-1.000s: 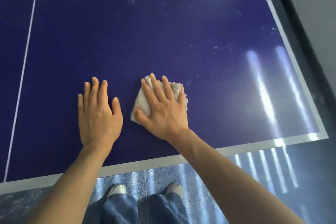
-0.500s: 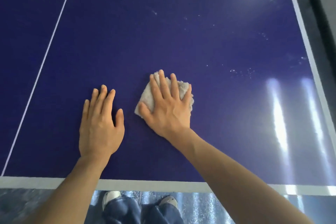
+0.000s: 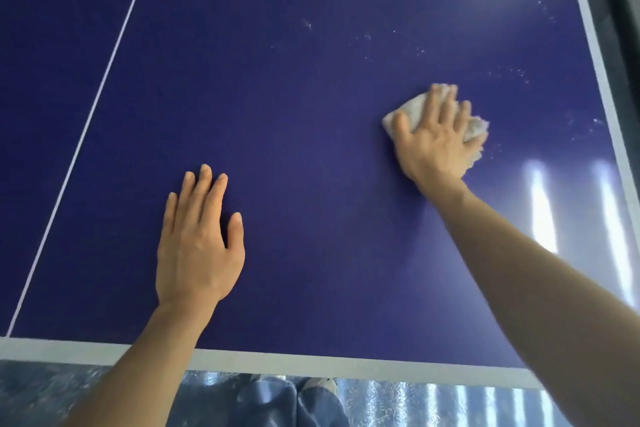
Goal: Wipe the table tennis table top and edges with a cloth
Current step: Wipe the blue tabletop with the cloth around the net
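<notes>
Both right hand (image 3: 437, 142) and cloth (image 3: 412, 111) have slid rightward.

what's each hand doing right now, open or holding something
Left hand: open, flat on the table tennis table, holding nothing.
Right hand: open, fingers spread, pressing the cloth against the table top.

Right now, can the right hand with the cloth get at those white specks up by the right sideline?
Probably yes. The right hand presses the cloth flat on the table top, the specks lie just beyond it, and nothing lies between.
</notes>
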